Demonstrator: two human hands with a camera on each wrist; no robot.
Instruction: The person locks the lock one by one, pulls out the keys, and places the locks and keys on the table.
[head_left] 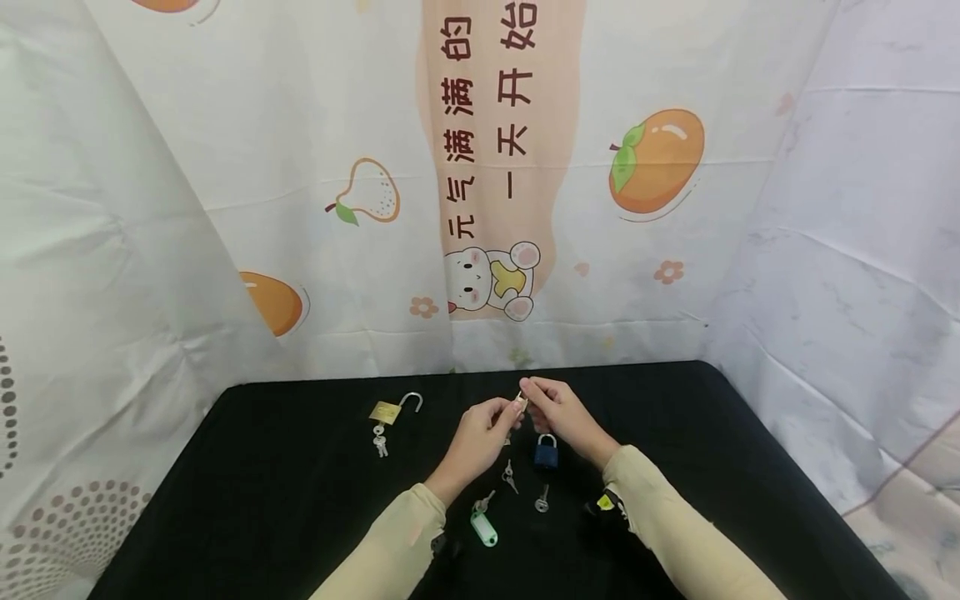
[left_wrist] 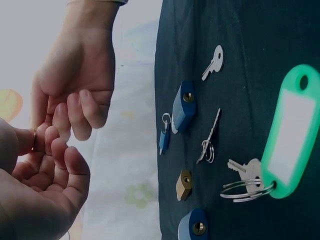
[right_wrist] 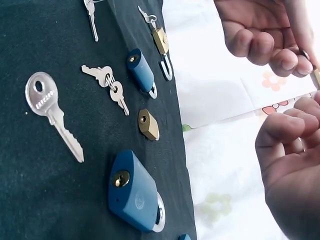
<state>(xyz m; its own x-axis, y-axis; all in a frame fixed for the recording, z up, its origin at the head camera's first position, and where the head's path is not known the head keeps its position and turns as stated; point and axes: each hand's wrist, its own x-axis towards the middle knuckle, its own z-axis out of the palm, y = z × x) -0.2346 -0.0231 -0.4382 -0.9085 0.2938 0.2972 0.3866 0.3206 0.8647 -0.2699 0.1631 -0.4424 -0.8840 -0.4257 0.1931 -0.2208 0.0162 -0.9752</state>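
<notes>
Both hands meet above the back of the black table. My left hand (head_left: pixel 480 429) pinches a small brass padlock (head_left: pixel 522 403) between thumb and fingers. At the padlock's upper end are the fingertips of my right hand (head_left: pixel 564 414), thumb and forefinger pinched together; what part they grip is hidden. In the right wrist view only a sliver of the brass padlock (right_wrist: pixel 316 77) shows at the edge. Below the hands stand a blue padlock (head_left: pixel 546 452), another small brass padlock (right_wrist: pixel 148 125) and a second blue padlock (right_wrist: pixel 141 72).
An unlocked brass padlock (head_left: pixel 386 412) with keys (head_left: pixel 380 442) lies at the back left. Nearer are a pair of keys (head_left: pixel 509 476), a single key (head_left: pixel 542 500) and a green-tagged key (head_left: pixel 483 528). A small blue padlock with a ring (left_wrist: pixel 164 137) lies farther right. Printed cloth (head_left: pixel 300 208) hangs behind.
</notes>
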